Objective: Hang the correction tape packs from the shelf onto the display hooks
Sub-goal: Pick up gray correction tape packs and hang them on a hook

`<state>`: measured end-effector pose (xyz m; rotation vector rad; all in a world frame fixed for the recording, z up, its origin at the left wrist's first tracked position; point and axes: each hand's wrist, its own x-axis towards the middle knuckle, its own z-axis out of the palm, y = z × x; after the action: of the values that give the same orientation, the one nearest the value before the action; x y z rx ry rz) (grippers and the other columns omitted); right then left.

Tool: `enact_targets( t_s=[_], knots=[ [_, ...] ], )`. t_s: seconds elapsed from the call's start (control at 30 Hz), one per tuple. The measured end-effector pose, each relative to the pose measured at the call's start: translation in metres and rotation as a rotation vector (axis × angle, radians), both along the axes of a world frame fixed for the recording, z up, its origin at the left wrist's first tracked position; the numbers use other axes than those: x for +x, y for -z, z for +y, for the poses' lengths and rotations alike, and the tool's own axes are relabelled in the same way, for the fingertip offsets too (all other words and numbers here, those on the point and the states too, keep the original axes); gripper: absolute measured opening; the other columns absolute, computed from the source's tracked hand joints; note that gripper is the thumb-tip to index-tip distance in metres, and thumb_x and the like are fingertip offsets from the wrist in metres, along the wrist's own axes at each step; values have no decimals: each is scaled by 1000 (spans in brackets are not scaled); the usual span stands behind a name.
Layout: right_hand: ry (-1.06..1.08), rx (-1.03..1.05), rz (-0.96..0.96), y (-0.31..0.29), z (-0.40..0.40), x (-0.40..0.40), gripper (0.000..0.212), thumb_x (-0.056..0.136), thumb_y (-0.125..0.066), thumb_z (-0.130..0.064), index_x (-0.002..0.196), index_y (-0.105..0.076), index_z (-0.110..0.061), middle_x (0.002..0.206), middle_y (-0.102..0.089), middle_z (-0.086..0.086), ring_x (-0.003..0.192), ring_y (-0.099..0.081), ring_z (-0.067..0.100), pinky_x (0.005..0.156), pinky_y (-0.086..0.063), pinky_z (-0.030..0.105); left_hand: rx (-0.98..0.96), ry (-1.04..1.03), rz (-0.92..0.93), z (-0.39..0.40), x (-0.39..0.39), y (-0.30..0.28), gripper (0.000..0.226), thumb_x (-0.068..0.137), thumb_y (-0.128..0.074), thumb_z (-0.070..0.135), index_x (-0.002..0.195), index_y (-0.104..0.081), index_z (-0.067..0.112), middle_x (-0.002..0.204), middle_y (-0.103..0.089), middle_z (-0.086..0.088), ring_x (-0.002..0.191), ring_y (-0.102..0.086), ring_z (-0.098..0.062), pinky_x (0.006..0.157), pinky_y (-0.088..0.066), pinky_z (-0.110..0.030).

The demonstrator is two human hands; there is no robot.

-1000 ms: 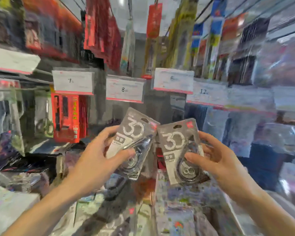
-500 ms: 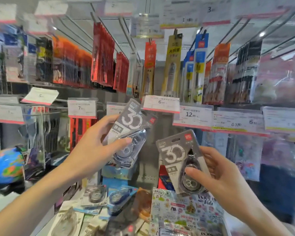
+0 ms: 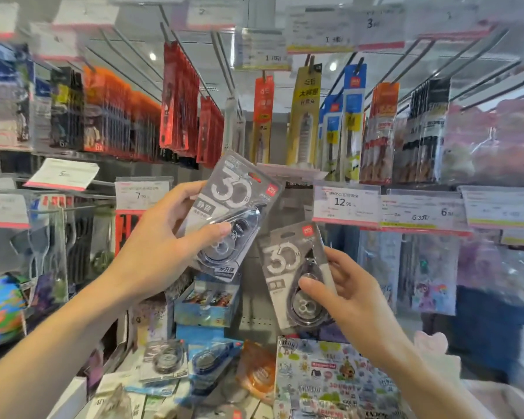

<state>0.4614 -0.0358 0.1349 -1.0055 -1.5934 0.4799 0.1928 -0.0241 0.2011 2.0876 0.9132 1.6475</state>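
Note:
My left hand (image 3: 161, 246) grips a grey correction tape pack (image 3: 233, 204) marked "30", tilted to the right and raised toward the row of price tags. My right hand (image 3: 351, 297) pinches a second grey correction tape pack (image 3: 285, 267) of the same kind, lower and to the right, thumb over its clear blister. More correction tape packs lie on the shelf (image 3: 79, 397) below: a grey one (image 3: 165, 359), a blue one (image 3: 208, 358) and an orange one (image 3: 259, 373). Bare display hooks (image 3: 224, 65) run overhead at centre.
Hanging pen and refill packs fill the upper hooks, red ones (image 3: 179, 98) left and yellow and blue ones (image 3: 306, 116) right. Price tags (image 3: 345, 204) line the hook ends. A patterned sticker pack (image 3: 330, 379) lies bottom centre, a globe (image 3: 0, 309) at far left.
My left hand has lifted its pack up toward the price tags. The right hand's pack has sunk slightly in view. The view has tilted upward, showing more of the upper hooks.

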Motion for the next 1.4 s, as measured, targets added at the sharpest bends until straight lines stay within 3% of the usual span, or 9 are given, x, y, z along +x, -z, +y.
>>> enact_targets(
  t_s=[0.13,0.3,0.5,0.7,0.8,0.93,1.1,1.27,1.4],
  knots=[
    [-17,50,99,-8,10,-15,46,93,-73,-25,135,-57,-33,114,-77,-15,105,-73,1,86,-59,23,23,15,-27,2,-2,-3,47,87,-75,22,127,-57,38,115,-75,22,107,-71,-1,92,-51,-27],
    [-44,68,131,-15,19,-26,38,94,-72,-21,110,-53,-50,100,-76,-32,97,-72,-9,77,-55,9,18,32,-36,6,-4,-1,49,86,-75,15,128,-57,33,113,-76,20,104,-73,-1,86,-56,-16],
    [-19,82,169,-18,20,-28,34,93,-73,-27,119,-58,-43,104,-79,-23,100,-75,-2,83,-59,17,8,26,-36,8,-5,1,50,87,-74,14,129,-56,32,113,-75,22,103,-73,-1,86,-55,-13],
    [-17,55,210,-21,19,-31,54,91,-75,-31,141,-55,-27,108,-80,-15,101,-76,4,91,-59,27,-3,36,-44,8,-4,4,49,87,-74,15,129,-56,32,113,-76,21,102,-74,-2,85,-55,-14],
    [13,50,196,-20,22,-31,42,88,-76,-39,128,-61,-41,112,-78,-16,108,-73,6,100,-57,38,-13,38,-41,9,-4,6,51,86,-74,18,133,-56,29,114,-75,20,103,-73,-3,85,-57,-15],
    [31,32,173,-19,26,-33,22,87,-76,-44,100,-65,-58,111,-77,-20,112,-70,5,102,-56,40,-23,37,-45,14,-6,10,53,84,-74,22,133,-56,28,115,-76,18,103,-74,-4,86,-59,-23],
    [148,55,164,-11,37,-36,54,86,-74,-51,133,-47,-49,124,-68,-15,108,-72,13,91,-58,33,-45,-4,-60,21,-8,16,53,81,-76,29,130,-57,29,114,-76,16,102,-73,-4,86,-56,-26],
    [223,44,181,-6,56,-33,51,92,-72,-44,137,-48,-46,127,-67,-10,122,-64,12,102,-54,40,-68,-92,-74,29,-4,23,40,85,-79,26,119,-58,34,105,-76,22,93,-73,1,85,-54,-29],
    [274,-14,187,-9,83,-35,53,92,-71,-45,141,-51,-36,123,-69,2,110,-67,23,89,-55,39,-96,-125,-68,34,-2,26,38,83,-80,32,114,-59,37,104,-73,29,94,-69,7,86,-51,-26]
  ],
)
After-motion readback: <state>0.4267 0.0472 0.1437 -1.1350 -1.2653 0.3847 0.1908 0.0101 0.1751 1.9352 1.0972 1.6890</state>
